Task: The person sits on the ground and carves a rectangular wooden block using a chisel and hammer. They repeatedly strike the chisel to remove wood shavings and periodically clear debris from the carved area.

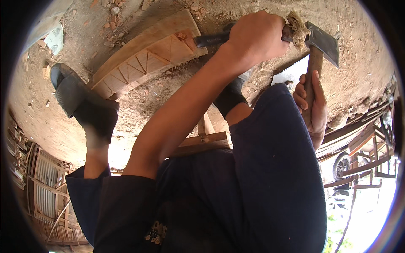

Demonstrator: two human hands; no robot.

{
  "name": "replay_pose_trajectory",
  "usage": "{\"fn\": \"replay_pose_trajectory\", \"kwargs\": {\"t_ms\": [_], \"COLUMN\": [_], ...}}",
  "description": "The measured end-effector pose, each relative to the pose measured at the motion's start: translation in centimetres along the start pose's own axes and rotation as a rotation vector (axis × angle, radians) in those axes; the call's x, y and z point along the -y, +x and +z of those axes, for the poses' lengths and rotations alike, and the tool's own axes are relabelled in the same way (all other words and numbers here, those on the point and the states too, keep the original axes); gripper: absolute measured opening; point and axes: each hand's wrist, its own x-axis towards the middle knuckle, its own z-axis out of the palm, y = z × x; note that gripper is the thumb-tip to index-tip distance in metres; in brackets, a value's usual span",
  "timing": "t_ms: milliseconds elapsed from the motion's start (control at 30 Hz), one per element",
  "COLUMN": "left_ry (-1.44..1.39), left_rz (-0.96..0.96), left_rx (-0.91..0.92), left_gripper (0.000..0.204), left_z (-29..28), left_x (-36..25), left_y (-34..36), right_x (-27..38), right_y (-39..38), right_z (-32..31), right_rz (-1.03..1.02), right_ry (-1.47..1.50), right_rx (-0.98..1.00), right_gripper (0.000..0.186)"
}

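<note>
My left hand (pixel 259 36) is closed around a chisel (pixel 211 40). Its dark blade points left over the cut notch in a wooden board (pixel 139 59), and its frayed, fibrous handle end sticks out to the right of my fist. In my right hand (pixel 314 99) is a hammer (pixel 322 42) with a wooden handle and a dark metal head. That head is right beside the frayed end; whether they touch I cannot tell. Pencilled zigzag lines run along the board's side. Wood chips lie in the notch. My fist hides the chisel's middle.
A saw (pixel 291 74) lies on the dirt floor behind my right knee. My left sandalled foot (pixel 80 92) is against the board's left end. Under me is a wooden seat (pixel 202 141). Rubble (pixel 112 25) is scattered at the far left, and a wheel (pixel 341 165) shows at the right.
</note>
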Motion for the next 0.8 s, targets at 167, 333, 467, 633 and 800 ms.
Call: {"fn": "replay_pose_trajectory", "kwargs": {"t_ms": [167,333,467,633,800], "left_ry": [-0.004,0.074,0.065,0.095,0.117], "left_rz": [-0.015,-0.015,-0.035,-0.068,-0.056], "left_rx": [0.006,0.019,0.058,0.107,0.101], "left_gripper": [0.027,0.027,0.028,0.027,0.025], "left_z": [-0.1,0.5,0.7,1.2,1.8], "left_x": [-0.3,0.1,0.1,0.5,0.7], "left_y": [0.0,0.0,0.0,0.6,0.7], "right_x": [-0.3,-0.3,-0.2,1.6,1.7], "right_y": [0.5,1.0,1.2,1.3,1.9], "right_z": [-0.3,-0.4,-0.5,-1.7,-2.1], "right_rz": [0.009,0.034,0.034,-0.076,-0.119], "right_ry": [0.02,0.025,0.013,0.041,-0.015], "right_rx": [0.017,0.027,0.013,0.0,0.051], "right_gripper": [0.036,0.036,0.036,0.031,0.014]}}
